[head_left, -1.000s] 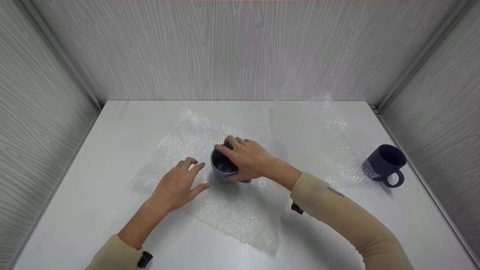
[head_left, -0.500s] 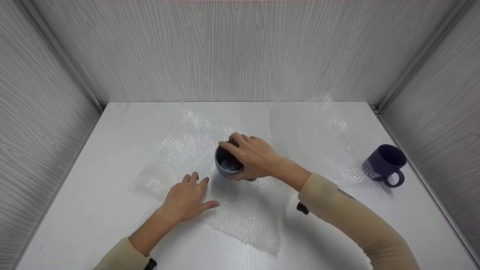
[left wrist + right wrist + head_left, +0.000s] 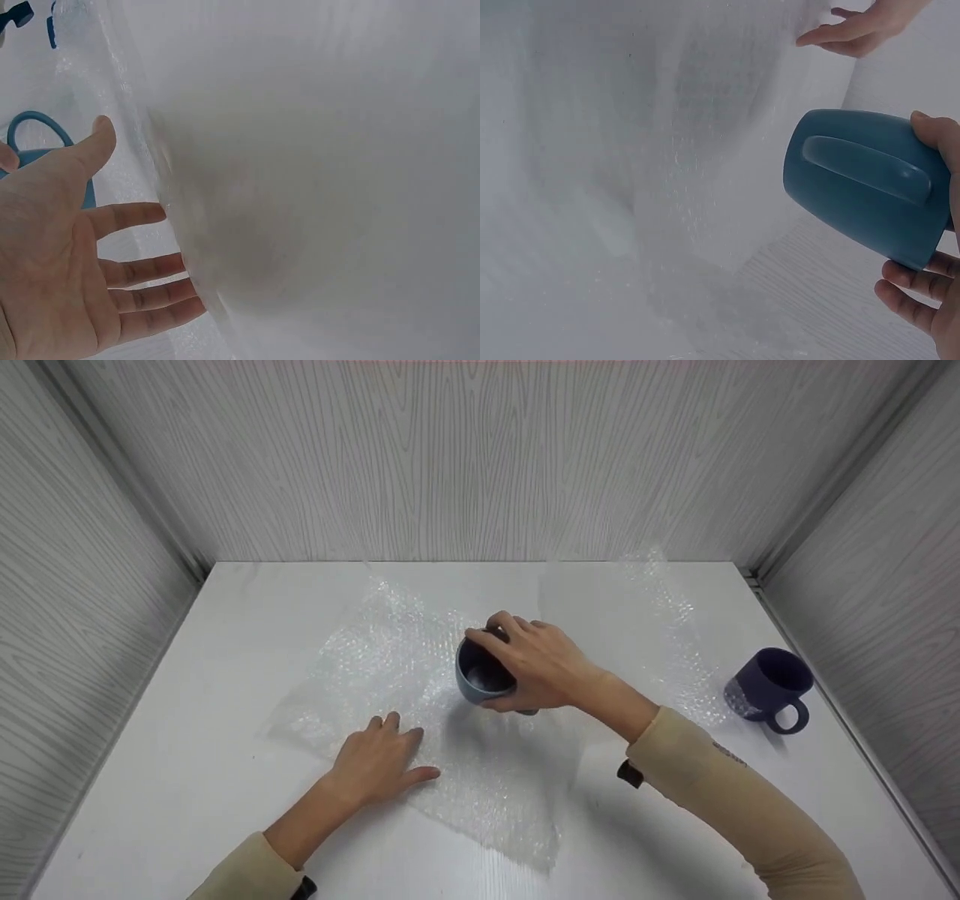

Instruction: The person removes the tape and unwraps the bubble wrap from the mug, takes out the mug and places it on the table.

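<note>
My right hand (image 3: 544,666) grips a teal-blue mug (image 3: 474,690) by its rim, thumb on one side and fingers on the other. Tilted, the mug appears held above a sheet of bubble wrap (image 3: 495,802), and its shadow falls on the sheet. In the right wrist view the side of the mug (image 3: 862,187) with its handle faces the camera. My left hand (image 3: 375,761) lies with spread, fairly straight fingers over the near-left edge of the bubble wrap. From the left wrist, the fingertips (image 3: 154,214) meet the edge of the clear sheet.
A dark blue mug (image 3: 772,682) with a patterned lower part stands at the right, its handle toward the front. A second clear sheet (image 3: 675,660) lies at the back right of the white table (image 3: 172,720). Grey wood-grain walls (image 3: 465,457) enclose the back and sides.
My right hand has carried the teal-blue mug to the right and slightly back, off the bubble wrap. My left hand has come down onto the sheet, nearer the front.
</note>
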A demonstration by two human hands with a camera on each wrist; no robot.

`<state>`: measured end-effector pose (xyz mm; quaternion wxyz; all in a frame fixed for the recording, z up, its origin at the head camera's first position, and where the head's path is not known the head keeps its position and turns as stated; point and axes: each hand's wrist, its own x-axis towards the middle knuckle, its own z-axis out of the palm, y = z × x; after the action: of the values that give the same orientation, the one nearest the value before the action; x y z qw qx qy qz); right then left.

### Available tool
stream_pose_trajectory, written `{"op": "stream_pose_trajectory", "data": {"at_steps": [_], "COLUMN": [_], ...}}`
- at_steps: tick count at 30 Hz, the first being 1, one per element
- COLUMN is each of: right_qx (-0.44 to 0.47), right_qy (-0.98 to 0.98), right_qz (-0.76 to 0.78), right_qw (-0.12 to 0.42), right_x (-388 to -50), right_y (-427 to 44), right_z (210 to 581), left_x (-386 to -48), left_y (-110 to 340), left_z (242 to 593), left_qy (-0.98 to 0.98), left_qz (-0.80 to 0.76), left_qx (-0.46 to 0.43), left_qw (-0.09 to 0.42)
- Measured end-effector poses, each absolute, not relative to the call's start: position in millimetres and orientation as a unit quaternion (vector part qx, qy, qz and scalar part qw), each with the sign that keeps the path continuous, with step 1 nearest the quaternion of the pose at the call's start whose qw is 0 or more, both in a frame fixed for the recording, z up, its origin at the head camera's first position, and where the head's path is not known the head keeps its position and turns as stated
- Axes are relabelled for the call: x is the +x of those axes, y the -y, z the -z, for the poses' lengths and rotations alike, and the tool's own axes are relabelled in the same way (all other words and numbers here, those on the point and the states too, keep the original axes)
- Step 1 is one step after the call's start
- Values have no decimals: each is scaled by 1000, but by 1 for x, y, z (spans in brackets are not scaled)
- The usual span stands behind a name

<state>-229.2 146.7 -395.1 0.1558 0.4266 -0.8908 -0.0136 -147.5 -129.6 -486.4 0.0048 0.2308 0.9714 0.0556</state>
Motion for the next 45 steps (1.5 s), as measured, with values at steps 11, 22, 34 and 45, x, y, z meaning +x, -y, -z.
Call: {"op": "stream_pose_trajectory", "data": {"at_steps": [11, 22, 34, 45], "right_qx": [414, 381, 356, 321], "right_qy": [892, 903, 906, 918], "right_qz": [-4, -26, -23, -19], "right_qw": [182, 198, 227, 231], "right_x": [-219, -204, -190, -172], "right_y": [-182, -216, -262, -303], "right_z": [392, 385, 384, 392], "left_x": [-152, -162, -172, -182], "left_y": [139, 147, 155, 161], "left_z": [487, 490, 493, 490], "left_qy": [-972, -977, -977, -976], "left_qz": [-55, -52, -45, -38], "left_qx": [228, 204, 201, 207], "left_qw": [6, 36, 53, 51]}}
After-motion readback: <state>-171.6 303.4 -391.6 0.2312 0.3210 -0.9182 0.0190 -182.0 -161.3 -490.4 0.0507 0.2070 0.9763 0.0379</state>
